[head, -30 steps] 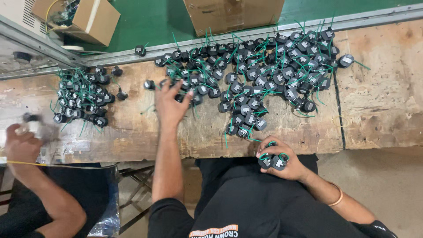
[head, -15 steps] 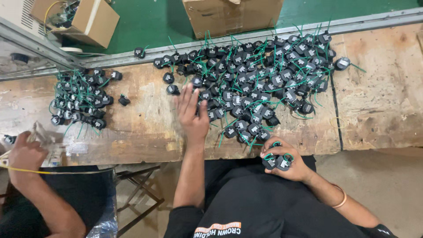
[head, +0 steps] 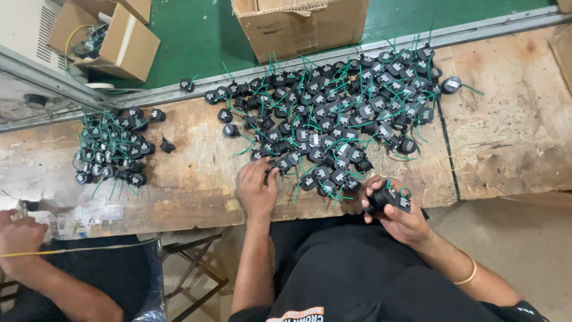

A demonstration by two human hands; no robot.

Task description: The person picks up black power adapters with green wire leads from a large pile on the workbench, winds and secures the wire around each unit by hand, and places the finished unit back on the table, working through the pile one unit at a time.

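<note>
A long, worn wooden desk point(head: 196, 179) runs from left to right, and past its far edge there is a green floor point(head: 196, 42) with brown cardboard boxes point(head: 304, 24) on it. A big pile of small black parts point(head: 339, 113) with green wires covers the middle and right of the desk, and a smaller pile point(head: 113, 149) sits well apart on the left. The person in a black shirt sits at the near edge. The left hand point(head: 257, 189) reaches out flat over the near edge of the desk, fingers bent, and its grip is closing on one black part point(head: 280, 165) at the near left side of the big pile. The right hand point(head: 396, 211) is pulled back, just off the near edge of the desk, close to the body. Its grip is wrapped around a few black parts with green wires point(head: 387, 197), and an orange band point(head: 468, 275) sits on that wrist. At the far left, another person's hand point(head: 21, 235) is near a thin yellow wire point(head: 83, 249), beside a folding stool point(head: 190, 268).
</note>
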